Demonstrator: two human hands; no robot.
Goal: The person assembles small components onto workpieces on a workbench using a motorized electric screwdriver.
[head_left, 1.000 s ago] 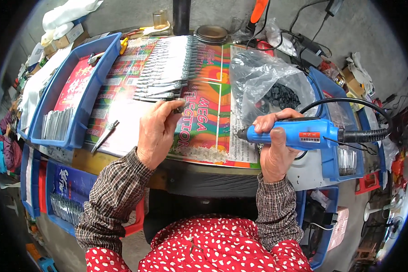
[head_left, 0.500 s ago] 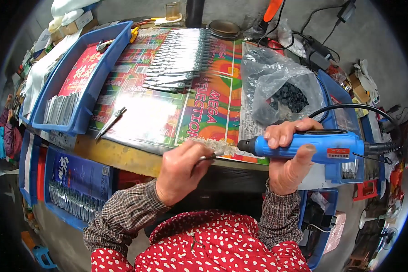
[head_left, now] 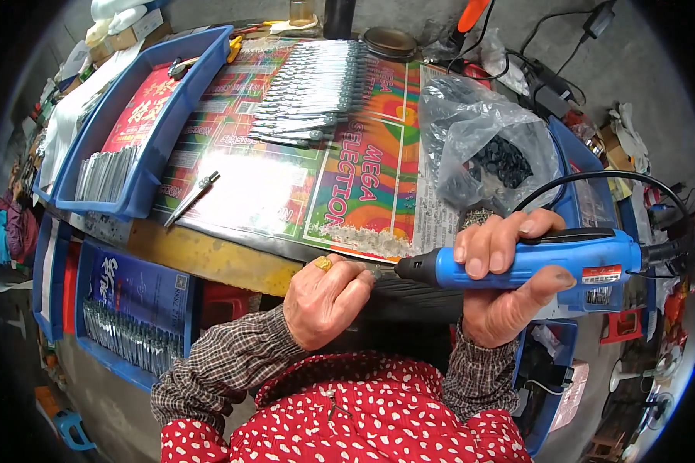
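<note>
My right hand (head_left: 493,309) is wrapped round a blue corded electric screwdriver (head_left: 567,261), its black nose turned toward my left hand. My left hand (head_left: 326,307), with a gold ring, is closed in a pinch in front of the table edge. Between its fingers sits something small, mostly hidden; a greyish end pokes out and meets the screwdriver's tip. Beyond the hands lies a row of slim silver tools (head_left: 313,89) with dark ends. A single similar tool (head_left: 191,199) lies apart, to the left.
A see-through plastic bag (head_left: 459,108) of small dark parts (head_left: 502,163) lies at right. Blue trays (head_left: 184,104) of thin metal pieces stand at left; another tray (head_left: 135,369) sits lower. Pale crumbs (head_left: 367,238) litter the printed sheet (head_left: 286,174). The screwdriver's black cord (head_left: 625,174) loops at right.
Both hands and the screwdriver have come slightly down and right, and the screwdriver's nose now meets the end of what my left hand pinches. My left hand has turned, its back now facing up.
</note>
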